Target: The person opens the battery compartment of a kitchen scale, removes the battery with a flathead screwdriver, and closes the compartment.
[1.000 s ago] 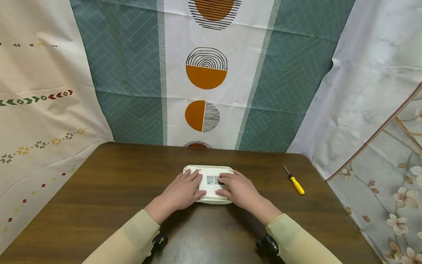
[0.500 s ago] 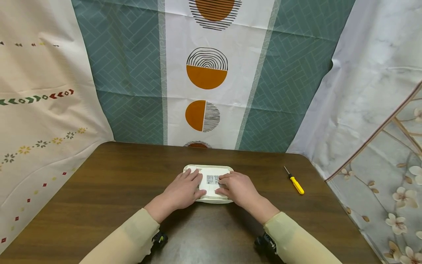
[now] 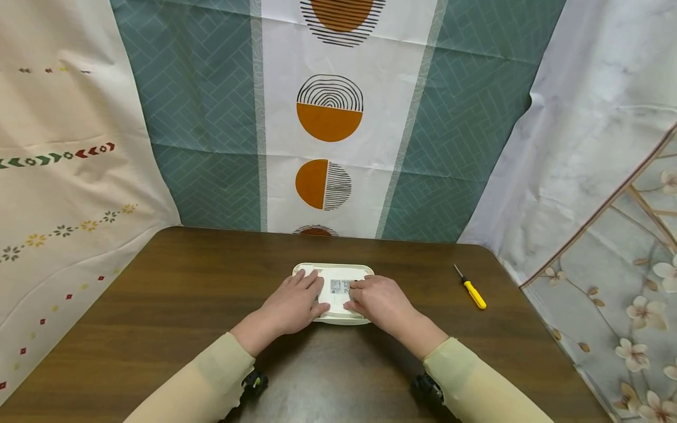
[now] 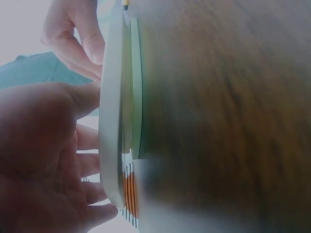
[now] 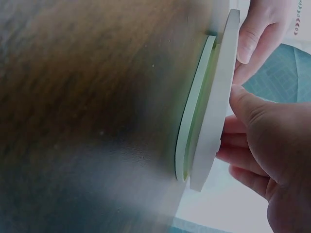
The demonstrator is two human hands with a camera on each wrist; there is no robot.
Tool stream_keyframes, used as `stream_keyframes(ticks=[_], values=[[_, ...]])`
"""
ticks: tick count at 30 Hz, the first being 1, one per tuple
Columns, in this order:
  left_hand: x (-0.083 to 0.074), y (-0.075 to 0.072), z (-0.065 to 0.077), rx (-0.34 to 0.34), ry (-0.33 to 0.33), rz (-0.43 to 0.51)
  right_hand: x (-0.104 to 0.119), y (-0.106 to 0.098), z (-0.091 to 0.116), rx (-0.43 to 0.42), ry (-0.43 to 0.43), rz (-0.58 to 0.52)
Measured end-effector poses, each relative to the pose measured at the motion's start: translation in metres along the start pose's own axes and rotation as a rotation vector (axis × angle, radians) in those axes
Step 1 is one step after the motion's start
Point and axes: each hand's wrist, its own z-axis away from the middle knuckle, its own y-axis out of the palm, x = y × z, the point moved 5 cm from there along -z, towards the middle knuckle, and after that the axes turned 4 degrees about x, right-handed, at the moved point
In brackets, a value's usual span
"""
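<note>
Wooden tabletop (image 3: pixel 201 288) bears a white case (image 3: pixel 335 301) touched by both relaxed, unclenched hands (image 3: pixel 293 304) (image 3: pixel 383 301), its label (image 3: pixel 339 286) showing in head view only.

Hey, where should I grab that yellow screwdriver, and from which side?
Probably by the thick yellow handle, from above on the near side, with your right hand, the closer one: the screwdriver lies on the table, handle toward you, thin shaft pointing away.

The yellow-handled screwdriver (image 3: pixel 473 294) lies on the brown wooden table (image 3: pixel 195 299), right of the white rectangular plastic case (image 3: pixel 337 299) (well apart).
</note>
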Motion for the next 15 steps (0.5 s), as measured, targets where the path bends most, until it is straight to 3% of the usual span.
stream_keyframes(ticks=[5,15], values=[[0.0013,-0.0007,0.0009,-0.002,0.002,0.014,0.0019,-0.0012,-0.0009,0.008,-0.002,0.042],[-0.0001,-0.0009,-0.0002,-0.005,0.005,0.013,-0.0022,-0.0007,-0.0011,0.049,0.047,-0.01]])
